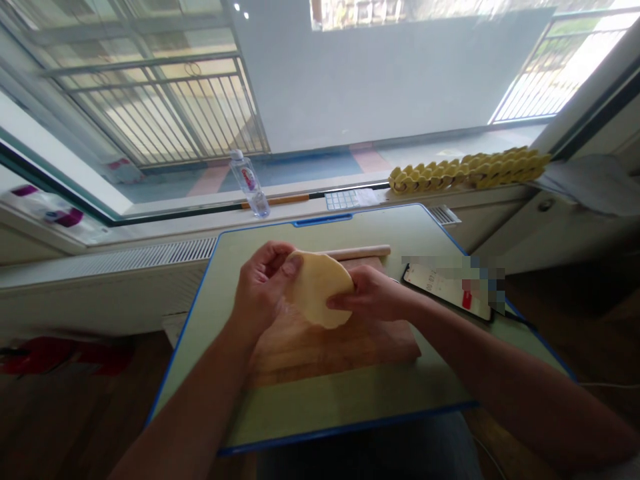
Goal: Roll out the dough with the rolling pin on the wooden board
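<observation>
Beneath a wide window (400, 87), a pale green table (280, 417) with a blue rim stands against the sill. Above a wooden board (345, 353) on it, a thin, round sheet of dough (320, 287) is held up, its far side turned from view and parts of its edge covered by fingers. The left hand (265, 280) pinches its upper left edge under the thumb; the right hand (373, 293) grips its right edge, thumb across the near face, other fingers mostly hidden behind. Whitish smears mark the board, which the forearms and dough partly cover. Just behind the dough lies a rolling pin (363, 253), its left end hidden. To the right, a phone (443, 290) shows sideways digits that seem to begin 00:07, the rest too blurred to read; a pixelated patch masks its far edge. On the sill, a clear bottle (249, 183) bears a label in red lettering, too small to read. Farther right sits a yellow bumpy strip (465, 170). At lower left, a red object (65, 357) is cut off and blurred.
</observation>
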The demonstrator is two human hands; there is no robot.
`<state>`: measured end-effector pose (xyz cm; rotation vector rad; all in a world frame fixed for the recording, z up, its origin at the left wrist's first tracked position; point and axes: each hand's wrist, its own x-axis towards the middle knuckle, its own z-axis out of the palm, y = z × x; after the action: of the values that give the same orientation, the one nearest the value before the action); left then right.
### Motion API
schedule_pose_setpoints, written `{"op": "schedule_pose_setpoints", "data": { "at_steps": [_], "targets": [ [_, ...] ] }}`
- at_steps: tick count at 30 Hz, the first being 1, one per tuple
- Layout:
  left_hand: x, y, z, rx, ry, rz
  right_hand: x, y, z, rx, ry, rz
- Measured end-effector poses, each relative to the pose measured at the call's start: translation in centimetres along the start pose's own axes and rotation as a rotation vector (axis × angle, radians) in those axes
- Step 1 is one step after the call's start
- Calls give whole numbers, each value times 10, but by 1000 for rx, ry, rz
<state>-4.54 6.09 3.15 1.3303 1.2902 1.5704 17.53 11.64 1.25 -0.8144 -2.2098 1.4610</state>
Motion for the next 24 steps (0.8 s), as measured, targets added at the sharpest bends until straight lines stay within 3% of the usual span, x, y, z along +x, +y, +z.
{"op": "schedule_pose_setpoints", "data": {
  "at_steps": [2,4,6,7,10,13,16,20,22,24],
  "targets": [
    [4,2,-4,-74,67,58,0,-2,-1,-26,140,-62],
    [8,6,-14,-110,62,117,-2,-5,-2,-114,389,-179],
    [13,11,-29,-66,-70,149,-5,-9,-3,-276,573,-295],
    [16,14,-38,-6,-184,145,-7,-10,-3,-375,581,-339],
    [24,18,-64,313,-569,55,-11,-12,-3,-625,297,-402],
    [30,12,-77,599,-760,-64,-12,-12,-1,-648,47,-405],
    [32,6,-80,663,-796,-99,-7,-6,-5,-545,108,-391],
    [32,5,-81,678,-768,-102,6,21,-21,-688,516,-210],
    [31,3,-76,696,-704,-130,13,38,-29,-783,562,-82],
    [28,0,-67,717,-597,-124,18,50,-35,-828,525,-4]
  ]
}}
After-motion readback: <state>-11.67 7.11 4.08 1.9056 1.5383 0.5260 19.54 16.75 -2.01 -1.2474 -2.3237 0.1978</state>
